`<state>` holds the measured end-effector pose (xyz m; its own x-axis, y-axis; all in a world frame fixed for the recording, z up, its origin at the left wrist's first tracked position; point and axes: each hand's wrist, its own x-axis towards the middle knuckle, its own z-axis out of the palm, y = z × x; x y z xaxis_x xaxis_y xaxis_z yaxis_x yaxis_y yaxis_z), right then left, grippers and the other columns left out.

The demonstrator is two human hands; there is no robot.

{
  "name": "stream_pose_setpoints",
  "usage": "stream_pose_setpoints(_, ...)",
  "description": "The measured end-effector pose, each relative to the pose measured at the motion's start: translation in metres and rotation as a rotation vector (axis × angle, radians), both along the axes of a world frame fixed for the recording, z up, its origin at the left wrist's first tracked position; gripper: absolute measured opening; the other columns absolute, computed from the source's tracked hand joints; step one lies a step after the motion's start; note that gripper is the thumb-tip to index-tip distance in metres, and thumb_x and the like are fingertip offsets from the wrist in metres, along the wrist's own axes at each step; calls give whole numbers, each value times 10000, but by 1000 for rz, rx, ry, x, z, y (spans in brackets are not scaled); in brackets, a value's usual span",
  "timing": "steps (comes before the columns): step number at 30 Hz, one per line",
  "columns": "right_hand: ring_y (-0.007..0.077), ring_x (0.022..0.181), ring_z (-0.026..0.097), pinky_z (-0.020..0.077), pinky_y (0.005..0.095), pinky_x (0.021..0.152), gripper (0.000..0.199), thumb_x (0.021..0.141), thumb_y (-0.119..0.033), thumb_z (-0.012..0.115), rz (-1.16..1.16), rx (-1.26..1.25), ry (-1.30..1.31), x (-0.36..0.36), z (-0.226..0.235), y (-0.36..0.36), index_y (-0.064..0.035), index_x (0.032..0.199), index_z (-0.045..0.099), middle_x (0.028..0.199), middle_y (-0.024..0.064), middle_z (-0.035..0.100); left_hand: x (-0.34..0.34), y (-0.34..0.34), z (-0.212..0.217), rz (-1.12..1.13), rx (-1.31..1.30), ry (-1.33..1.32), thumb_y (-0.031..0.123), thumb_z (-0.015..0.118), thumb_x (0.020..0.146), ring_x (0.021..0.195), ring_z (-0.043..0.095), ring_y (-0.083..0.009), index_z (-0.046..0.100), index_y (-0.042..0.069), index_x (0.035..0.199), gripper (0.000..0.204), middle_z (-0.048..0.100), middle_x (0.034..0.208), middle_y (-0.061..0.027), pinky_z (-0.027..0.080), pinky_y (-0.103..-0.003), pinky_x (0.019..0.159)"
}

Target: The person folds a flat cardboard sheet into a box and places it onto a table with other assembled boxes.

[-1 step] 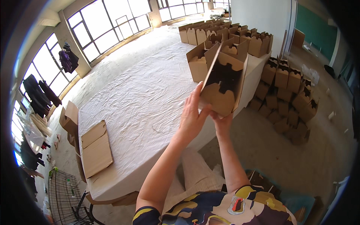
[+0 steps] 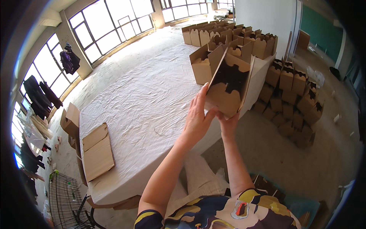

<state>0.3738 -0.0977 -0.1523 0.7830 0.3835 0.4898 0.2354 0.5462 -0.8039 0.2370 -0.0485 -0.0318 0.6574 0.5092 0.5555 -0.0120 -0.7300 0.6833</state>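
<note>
An open-topped brown cardboard box [image 2: 227, 101] is tilted above the right part of the cloth-covered table [image 2: 141, 91], its dark inside showing between notched flaps. My left hand [image 2: 196, 114] presses along its left side, fingers stretched up the panel and thumb at the lower near edge. With my right hand [image 2: 228, 124] I hold it from below at the near right corner; most of those fingers are hidden beneath the box. Just beyond it stands another open box [image 2: 201, 70] on the table.
Rows of open boxes [image 2: 263, 44] fill the table's far right end. More boxes [image 2: 289, 103] are piled on the floor to the right. A flattened cardboard sheet [image 2: 98, 152] lies at the table's left edge, near a wire basket [image 2: 63, 202].
The box and both hands have shifted very slightly, with the box's tall panel leaning a little lower. My grip stays the same.
</note>
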Motion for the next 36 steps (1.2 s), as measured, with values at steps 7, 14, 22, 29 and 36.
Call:
stream_pose_setpoints(7, 357, 1339, 491, 389, 426, 1126, 858, 861, -191, 760, -403, -279, -374, 135, -38, 61, -23, 1550, 277, 1446, 224, 490, -3, 5, -25, 25, -6, 60, 171, 651, 951, 1459, 361, -338, 284, 80, 1568, 725, 413, 1555, -181, 296, -431, 1182)
stream_pose_setpoints(14, 360, 1266, 551, 473, 488, 1013, 764, 868, -298, 745, -399, -622, -363, 177, -45, 86, -76, 1500, 376, 1399, 184, 543, -91, 24, -81, 221, -173, 97, 70, 661, 909, 1396, 464, -280, 369, 116, 1547, 703, 516, 1492, -133, 399, -460, 1101)
stream_pose_setpoints(22, 372, 1261, 548, 492, 523, 979, 823, 859, -422, 743, -479, -973, -331, 179, -47, 124, -14, 1467, 366, 1390, 210, 523, -157, 11, -92, 361, -270, 150, 52, 674, 879, 1304, 551, -285, 520, 70, 1432, 574, 585, 1400, -150, 434, -408, 1066)
stream_pose_setpoints(29, 388, 1328, 473, 349, 455, 1138, 555, 888, -136, 714, -659, -513, -446, 182, -88, 78, 46, 1374, 517, 1403, 234, 530, -215, 12, -98, 576, -106, 2, 25, 685, 871, 1190, 602, -343, 595, 28, 1317, 455, 632, 1268, -188, 466, -369, 991)
stream_pose_setpoints(36, 262, 1260, 550, 419, 367, 1074, 351, 914, 47, 577, -161, -317, -476, -5, -46, 73, -8, 1256, 637, 1374, 111, 591, -323, 24, -93, 1098, 147, -57, 15, 705, 835, 1155, 579, -326, 640, 64, 1214, 388, 650, 1238, -127, 438, -409, 1017)
